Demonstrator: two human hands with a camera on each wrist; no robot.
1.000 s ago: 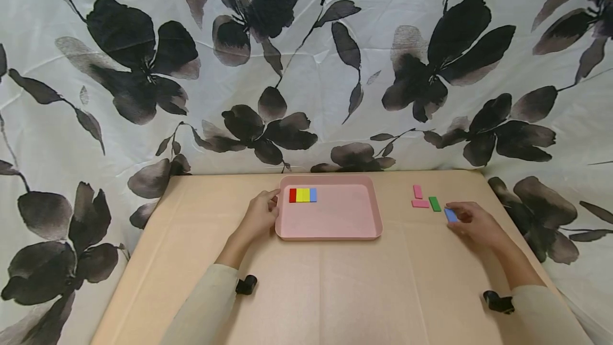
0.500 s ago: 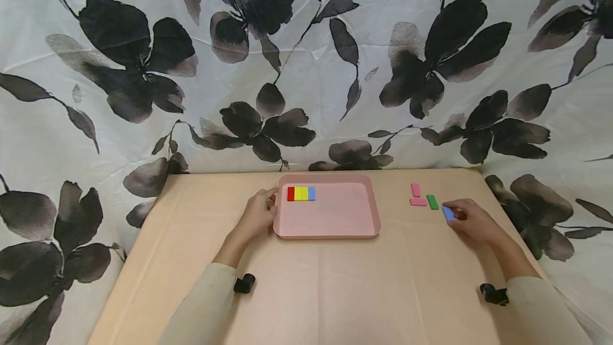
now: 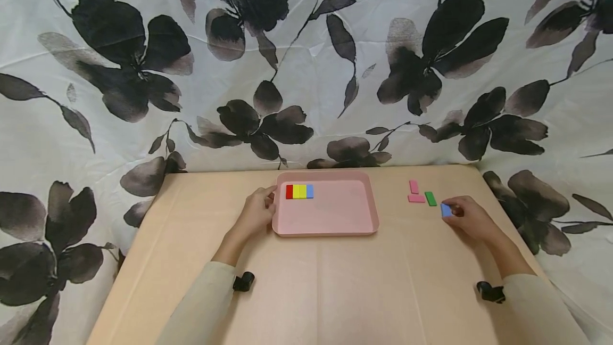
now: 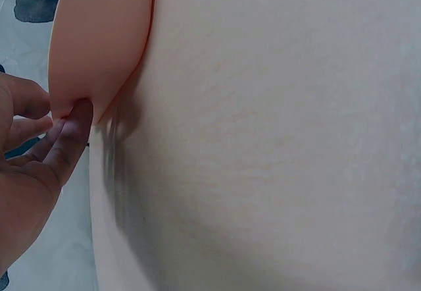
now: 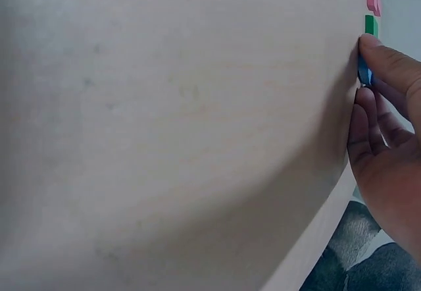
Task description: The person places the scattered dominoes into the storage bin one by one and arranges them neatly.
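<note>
I am pinching a small blue tile (image 3: 446,210) between the thumb and curled fingertips of my right hand (image 3: 466,219), low over the tan table (image 3: 335,281) at its right side; in the right wrist view the tile (image 5: 364,74) is showing only as a thin blue edge under my fingertip, and I cannot tell whether it is clear of the surface. Just beyond my fingertips a green tile (image 3: 430,198) and two pink tiles (image 3: 414,192) are lying close together. Well to the left of that hand, a pink tray (image 3: 330,228) is sitting flat, and my left hand (image 3: 256,214) is resting against its left rim, fingers gently curled round the edge, steadying it. Inside the tray, just past my left fingertips, a row of four tiles (image 3: 299,191), red, yellow, green and blue, is lying edge to edge. To do this well, I judge I should be keeping the pinch on the tile's short edges, lifting it straight up so it is not nudging the green tile, and holding the tray firm.
</note>
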